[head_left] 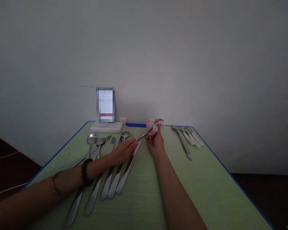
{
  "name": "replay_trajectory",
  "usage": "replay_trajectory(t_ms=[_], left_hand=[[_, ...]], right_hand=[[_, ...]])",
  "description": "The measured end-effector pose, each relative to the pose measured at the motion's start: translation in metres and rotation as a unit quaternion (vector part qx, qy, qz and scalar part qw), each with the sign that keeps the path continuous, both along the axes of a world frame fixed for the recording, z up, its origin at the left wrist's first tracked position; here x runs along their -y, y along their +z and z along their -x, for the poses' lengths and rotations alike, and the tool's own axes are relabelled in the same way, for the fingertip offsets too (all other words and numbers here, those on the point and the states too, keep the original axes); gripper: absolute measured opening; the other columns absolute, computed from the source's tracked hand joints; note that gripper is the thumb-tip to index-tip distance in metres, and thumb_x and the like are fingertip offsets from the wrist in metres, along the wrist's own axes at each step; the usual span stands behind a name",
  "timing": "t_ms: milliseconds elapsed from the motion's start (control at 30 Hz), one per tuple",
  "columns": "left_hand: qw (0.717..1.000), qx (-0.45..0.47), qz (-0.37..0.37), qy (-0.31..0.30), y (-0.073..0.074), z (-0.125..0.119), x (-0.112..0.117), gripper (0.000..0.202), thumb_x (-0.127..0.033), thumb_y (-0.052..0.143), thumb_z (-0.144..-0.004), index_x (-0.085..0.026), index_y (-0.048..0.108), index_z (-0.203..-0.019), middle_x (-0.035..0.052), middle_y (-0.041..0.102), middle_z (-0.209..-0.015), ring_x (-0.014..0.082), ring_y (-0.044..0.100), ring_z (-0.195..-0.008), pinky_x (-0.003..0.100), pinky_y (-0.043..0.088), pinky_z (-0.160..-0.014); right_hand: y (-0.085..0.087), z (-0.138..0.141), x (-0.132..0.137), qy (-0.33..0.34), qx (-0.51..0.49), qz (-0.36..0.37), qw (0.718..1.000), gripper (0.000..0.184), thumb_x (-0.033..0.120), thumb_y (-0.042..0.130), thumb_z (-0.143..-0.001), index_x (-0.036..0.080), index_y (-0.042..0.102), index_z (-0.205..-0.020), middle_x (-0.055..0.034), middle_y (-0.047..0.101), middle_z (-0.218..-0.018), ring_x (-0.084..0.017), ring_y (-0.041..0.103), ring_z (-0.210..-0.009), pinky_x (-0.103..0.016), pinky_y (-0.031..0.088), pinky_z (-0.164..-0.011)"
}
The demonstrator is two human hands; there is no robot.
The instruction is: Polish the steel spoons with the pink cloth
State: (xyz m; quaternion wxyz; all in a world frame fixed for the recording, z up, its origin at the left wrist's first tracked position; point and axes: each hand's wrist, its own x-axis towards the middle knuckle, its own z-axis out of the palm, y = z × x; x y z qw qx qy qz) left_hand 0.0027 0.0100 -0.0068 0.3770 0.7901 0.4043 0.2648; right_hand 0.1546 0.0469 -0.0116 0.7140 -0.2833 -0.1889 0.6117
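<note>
My left hand (124, 150) is closed on the handle of a metal spoon (145, 134), held slantwise above the table. The spoon's far end lies against a pink and white cloth (150, 124), which covers part of it. My right hand (156, 142) grips that cloth around the spoon's head. Below my left arm several metal table knives (127, 175) lie side by side. Among them are a small ladle (92, 139) and spoons, one with its bowl (125, 134) just beyond my left hand. My left forearm hides parts of these pieces.
At the right of the green table (206, 191) lies a group of spoons (182, 142), several with white handles (194, 140). A lit phone or tablet (106, 105) stands on a white base (107, 127) at the back left, beside a small white block (122, 120). A wall rises behind the table.
</note>
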Motion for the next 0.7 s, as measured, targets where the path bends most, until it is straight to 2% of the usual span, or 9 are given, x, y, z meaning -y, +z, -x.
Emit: replay_trajectory(t_ms=[100, 233, 433, 567, 700], left_hand=[[0.995, 0.07, 0.07, 0.005, -0.0011, 0.0001, -0.0032, 0.044, -0.046, 0.012, -0.091, -0.021, 0.028, -0.059, -0.0056, 0.029, -0.048, 0.0095, 0.027, -0.044, 0.024, 0.027, -0.045], [0.989, 0.076, 0.123, 0.011, -0.0037, 0.0003, -0.0068, 0.046, -0.052, 0.011, -0.09, -0.021, 0.025, -0.059, -0.007, 0.025, -0.043, 0.0078, 0.02, -0.04, 0.023, 0.02, -0.041], [0.988, 0.091, 0.124, 0.03, -0.0025, -0.0005, -0.0077, 0.044, -0.05, 0.014, -0.09, -0.022, 0.02, -0.056, -0.0065, 0.024, -0.043, 0.0078, 0.02, -0.04, 0.024, 0.019, -0.041], [0.992, 0.07, 0.103, -0.001, 0.0011, -0.0005, -0.0046, 0.046, -0.049, 0.018, -0.089, -0.021, 0.023, -0.053, -0.0057, 0.024, -0.044, 0.0081, 0.021, -0.042, 0.025, 0.02, -0.043], [0.994, 0.05, 0.099, -0.023, 0.003, -0.0018, -0.0013, 0.046, -0.049, 0.021, -0.089, -0.02, 0.029, -0.054, -0.0048, 0.028, -0.047, 0.0084, 0.022, -0.044, 0.025, 0.021, -0.044]], right_hand=[[0.0005, 0.001, 0.0006, 0.041, -0.007, -0.023, 0.999, 0.037, 0.055, 0.061, -0.071, 0.021, 0.046, -0.066, 0.0107, 0.038, -0.044, -0.005, 0.03, -0.037, -0.02, 0.03, -0.041], [0.0025, 0.0033, 0.0023, 0.076, 0.003, -0.039, 0.996, 0.036, 0.055, 0.058, -0.073, 0.021, 0.047, -0.068, 0.0103, 0.042, -0.046, -0.005, 0.031, -0.038, -0.02, 0.03, -0.042], [0.0057, 0.0032, 0.0066, 0.094, 0.013, 0.002, 0.995, 0.037, 0.056, 0.061, -0.07, 0.022, 0.048, -0.067, 0.0095, 0.042, -0.045, -0.007, 0.039, -0.041, -0.022, 0.039, -0.048], [0.0054, 0.0024, 0.008, 0.127, 0.002, 0.009, 0.992, 0.041, 0.064, 0.051, -0.072, 0.023, 0.049, -0.068, 0.0079, 0.047, -0.048, -0.009, 0.044, -0.043, -0.023, 0.041, -0.05], [0.0047, 0.0022, 0.0077, 0.129, -0.017, 0.007, 0.991, 0.044, 0.067, 0.046, -0.073, 0.024, 0.052, -0.074, 0.0067, 0.052, -0.051, -0.01, 0.048, -0.044, -0.024, 0.041, -0.048]])
